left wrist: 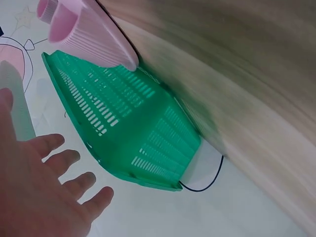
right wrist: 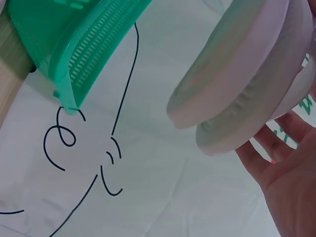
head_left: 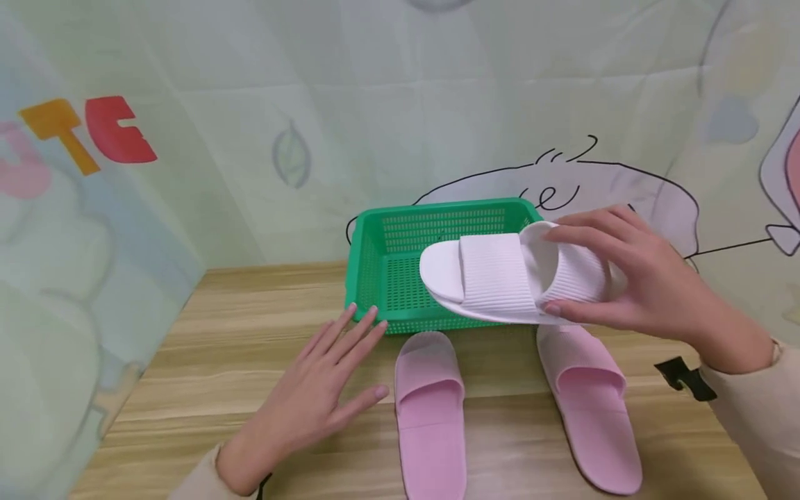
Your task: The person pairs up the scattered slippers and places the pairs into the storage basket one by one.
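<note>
A pair of white slippers (head_left: 494, 274), nested together with ribbed straps, is held in my right hand (head_left: 650, 278). The thumb grips the near side and the fingers the far side, toes pointing left over a green plastic basket (head_left: 355, 267). In the right wrist view the soles of the white slippers (right wrist: 232, 84) show one against the other. My left hand (head_left: 319, 389) holds nothing; its fingers are spread, with the tips at the basket's front left corner. One pink slipper (head_left: 431, 437) lies in front of the basket, and another pink slipper (head_left: 600, 430) lies to its right.
The basket stands on a wood-grain table (head_left: 250, 347), close to the wall at the back. A pale printed cloth (head_left: 350, 125) with cartoon drawings and letters covers that wall. A black strap (head_left: 687, 378) hangs at my right sleeve.
</note>
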A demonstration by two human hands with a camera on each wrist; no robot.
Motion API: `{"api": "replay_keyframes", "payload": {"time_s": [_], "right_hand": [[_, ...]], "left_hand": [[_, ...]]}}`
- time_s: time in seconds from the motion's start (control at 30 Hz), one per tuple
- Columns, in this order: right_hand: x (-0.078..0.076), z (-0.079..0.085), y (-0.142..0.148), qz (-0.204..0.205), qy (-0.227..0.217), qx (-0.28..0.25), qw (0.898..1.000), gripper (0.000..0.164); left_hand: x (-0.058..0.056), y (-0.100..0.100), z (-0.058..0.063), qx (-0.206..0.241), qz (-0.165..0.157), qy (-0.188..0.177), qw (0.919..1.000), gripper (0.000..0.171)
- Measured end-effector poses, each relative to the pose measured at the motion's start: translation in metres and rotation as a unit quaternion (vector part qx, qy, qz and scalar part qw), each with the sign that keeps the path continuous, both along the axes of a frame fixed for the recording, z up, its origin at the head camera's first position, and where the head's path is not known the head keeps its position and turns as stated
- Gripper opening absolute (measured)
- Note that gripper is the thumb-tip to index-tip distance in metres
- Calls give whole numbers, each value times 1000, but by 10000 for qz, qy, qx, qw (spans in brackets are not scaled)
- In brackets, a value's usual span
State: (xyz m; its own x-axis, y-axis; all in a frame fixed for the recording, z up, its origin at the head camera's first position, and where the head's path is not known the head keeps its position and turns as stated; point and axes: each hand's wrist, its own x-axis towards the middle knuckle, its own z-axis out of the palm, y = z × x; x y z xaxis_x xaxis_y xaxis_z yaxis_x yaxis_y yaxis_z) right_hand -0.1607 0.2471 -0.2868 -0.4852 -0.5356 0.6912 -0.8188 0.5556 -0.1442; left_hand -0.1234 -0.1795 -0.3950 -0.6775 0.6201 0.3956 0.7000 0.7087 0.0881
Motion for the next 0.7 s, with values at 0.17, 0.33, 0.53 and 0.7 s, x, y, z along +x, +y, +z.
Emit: {"api": "replay_keyframes", "payload": {"time_s": [0.17,0.33,0.53,0.7], "right_hand": [[-15,5,-2,-361,-374,176,9985,79],[-28,11,-7,-564,-680,222,9958,82],[-51,17,-15,-540,-827,286,9947,77],[-72,18,-23,-563,-1016,344,9926,78]], "left_hand": [[-3,-1,-2,-74,113,-128,9998,76],[-3,3,-7,-87,118,-117,9998,76],[-2,3,-8,-86,150,-3,9998,77],[-2,2,-5,-100,124,82,9998,84]]}}
